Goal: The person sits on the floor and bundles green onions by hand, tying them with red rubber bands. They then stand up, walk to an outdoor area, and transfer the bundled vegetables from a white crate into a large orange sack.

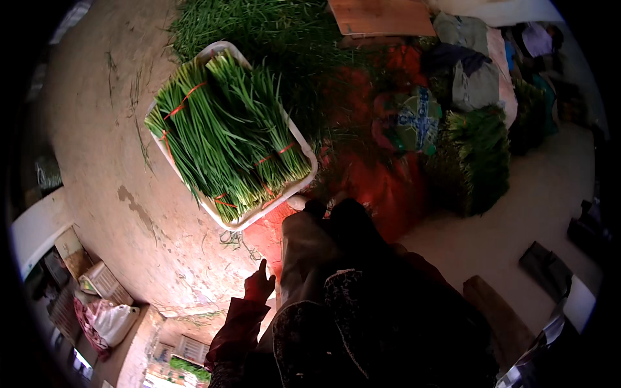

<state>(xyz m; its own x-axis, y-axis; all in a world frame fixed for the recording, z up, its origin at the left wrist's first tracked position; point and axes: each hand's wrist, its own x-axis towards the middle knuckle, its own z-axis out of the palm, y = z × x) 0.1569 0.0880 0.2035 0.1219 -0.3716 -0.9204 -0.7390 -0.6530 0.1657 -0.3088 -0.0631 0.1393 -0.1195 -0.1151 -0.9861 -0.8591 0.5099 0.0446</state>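
Note:
My left hand (259,286) is held out beside my left knee, in shadow, over the bright floor. One finger points forward, a shorter one stands apart from it, and nothing shows in the hand. Ahead of it stands a white plastic crate (309,152), tilted in view and heaped with long green chives or similar leafy stalks (226,129). Red ties (184,100) band the stalks into bundles, pale cut ends toward me. A dark reddish shape right of my lap may be my right sleeve (427,268); the fingers there are lost in shadow.
Loose green stalks (259,29) lie heaped behind the crate. A red sheet (388,194) covers floor ahead of my knees, with a printed green sack (414,119) on it. Further right stand stacked green bundles (479,158) and piled cloth (475,84). An orange-brown board (381,17) lies at the back.

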